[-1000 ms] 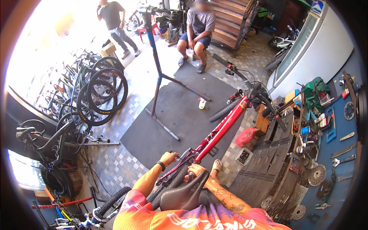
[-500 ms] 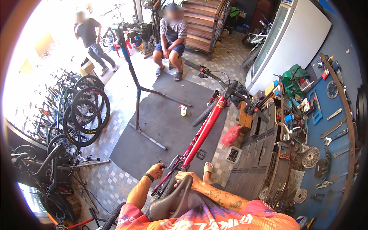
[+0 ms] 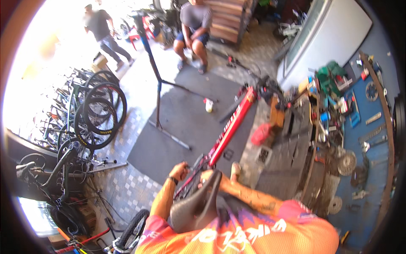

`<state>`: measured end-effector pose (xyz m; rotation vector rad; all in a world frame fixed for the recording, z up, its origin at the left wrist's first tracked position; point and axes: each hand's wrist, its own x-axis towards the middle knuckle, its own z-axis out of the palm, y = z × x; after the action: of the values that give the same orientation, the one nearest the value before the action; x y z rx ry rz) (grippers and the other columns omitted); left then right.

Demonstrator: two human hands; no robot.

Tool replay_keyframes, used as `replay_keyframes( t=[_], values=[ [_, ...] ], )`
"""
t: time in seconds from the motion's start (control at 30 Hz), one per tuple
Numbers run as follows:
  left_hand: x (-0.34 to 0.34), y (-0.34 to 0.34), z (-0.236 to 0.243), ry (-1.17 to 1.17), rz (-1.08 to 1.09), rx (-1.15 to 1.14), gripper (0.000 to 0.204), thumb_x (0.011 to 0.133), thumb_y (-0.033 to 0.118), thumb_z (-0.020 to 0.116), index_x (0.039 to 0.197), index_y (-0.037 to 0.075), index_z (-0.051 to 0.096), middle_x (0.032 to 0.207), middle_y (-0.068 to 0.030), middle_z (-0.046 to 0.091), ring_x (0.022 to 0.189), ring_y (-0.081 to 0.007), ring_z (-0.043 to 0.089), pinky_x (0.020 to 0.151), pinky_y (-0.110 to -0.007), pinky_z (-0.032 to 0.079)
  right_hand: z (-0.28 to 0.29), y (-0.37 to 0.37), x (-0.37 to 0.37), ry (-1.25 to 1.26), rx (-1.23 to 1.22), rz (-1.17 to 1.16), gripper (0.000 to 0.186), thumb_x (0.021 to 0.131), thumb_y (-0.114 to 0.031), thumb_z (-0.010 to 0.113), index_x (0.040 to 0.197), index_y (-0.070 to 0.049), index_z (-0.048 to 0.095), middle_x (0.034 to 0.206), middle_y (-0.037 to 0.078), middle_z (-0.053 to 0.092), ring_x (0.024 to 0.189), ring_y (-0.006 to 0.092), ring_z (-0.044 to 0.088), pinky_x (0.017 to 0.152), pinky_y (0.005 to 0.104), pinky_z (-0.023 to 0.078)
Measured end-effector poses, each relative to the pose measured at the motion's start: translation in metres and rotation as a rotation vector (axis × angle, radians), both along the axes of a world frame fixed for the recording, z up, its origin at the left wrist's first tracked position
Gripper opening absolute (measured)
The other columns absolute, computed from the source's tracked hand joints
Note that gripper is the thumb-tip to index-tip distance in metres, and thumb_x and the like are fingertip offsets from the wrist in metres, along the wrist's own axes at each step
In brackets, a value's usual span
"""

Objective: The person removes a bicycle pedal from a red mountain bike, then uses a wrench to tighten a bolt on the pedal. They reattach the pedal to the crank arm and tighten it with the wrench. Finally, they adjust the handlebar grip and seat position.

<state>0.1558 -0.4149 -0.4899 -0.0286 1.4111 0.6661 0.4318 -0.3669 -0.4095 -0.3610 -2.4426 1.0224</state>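
Observation:
A red bicycle (image 3: 232, 127) stands in front of me, its handlebar end farthest away. Close to my body is its black saddle (image 3: 190, 209). My left hand (image 3: 179, 170), with a dark band at the wrist, is closed at the left side of the frame, around something small and dark that blur hides. On the other side, my right hand (image 3: 206, 175) is curled at the frame just ahead of the saddle, and the saddle partly covers it. What its fingers grip does not show. A black pedal (image 3: 229, 154) sticks out right of the frame.
A dark mat (image 3: 169, 120) lies under a metal repair stand (image 3: 158, 80). Several wheels (image 3: 101, 106) and bikes crowd the left. Drawers (image 3: 283, 169) and a blue tool board (image 3: 366, 139) line the right. One person (image 3: 194, 25) sits ahead; another (image 3: 103, 31) stands far left.
The whole view has shifted, so the room sits higher and slightly right, and is blurred. Both hands keep their places at the bike. The standing person's legs are in a different stance.

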Motion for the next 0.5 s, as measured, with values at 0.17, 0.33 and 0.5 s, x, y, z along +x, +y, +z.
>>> replay_keyframes(
  t=[0.17,0.33,0.5],
  values=[
    [0.003,0.001,-0.018,0.511,-0.243,0.124,0.055,0.100,0.047,0.058,0.085,-0.005,0.067,0.066,-0.0142,0.066,0.045,-0.0242,0.058,0.043,-0.041,0.053,0.010,-0.012,-0.019,0.149,-0.052,-0.033,0.031,0.088,-0.025,0.080,0.078,-0.005,0.058,0.080,0.012,0.061,0.081,0.0339,0.065,0.077,0.0438,0.054],
    [0.002,-0.001,-0.031,0.323,-0.126,0.289,0.034,0.099,0.023,0.058,0.124,0.003,0.069,0.073,-0.0021,0.058,0.056,-0.0149,0.057,0.050,-0.037,0.056,0.037,-0.014,-0.044,0.054,-0.172,0.117,0.018,0.087,-0.014,0.076,0.098,-0.003,0.069,0.096,0.014,0.072,0.098,0.0389,0.069,0.090,0.0462,0.055],
    [-0.023,0.002,-0.046,0.287,-0.125,0.347,0.042,0.104,0.019,0.060,0.143,0.002,0.057,0.080,-0.0006,0.058,0.061,-0.0115,0.055,0.053,-0.028,0.052,0.093,-0.001,-0.048,0.168,-0.437,0.087,0.022,0.083,-0.003,0.077,0.105,-0.003,0.072,0.098,0.015,0.075,0.098,0.0315,0.074,0.090,0.0402,0.056]
  ],
)
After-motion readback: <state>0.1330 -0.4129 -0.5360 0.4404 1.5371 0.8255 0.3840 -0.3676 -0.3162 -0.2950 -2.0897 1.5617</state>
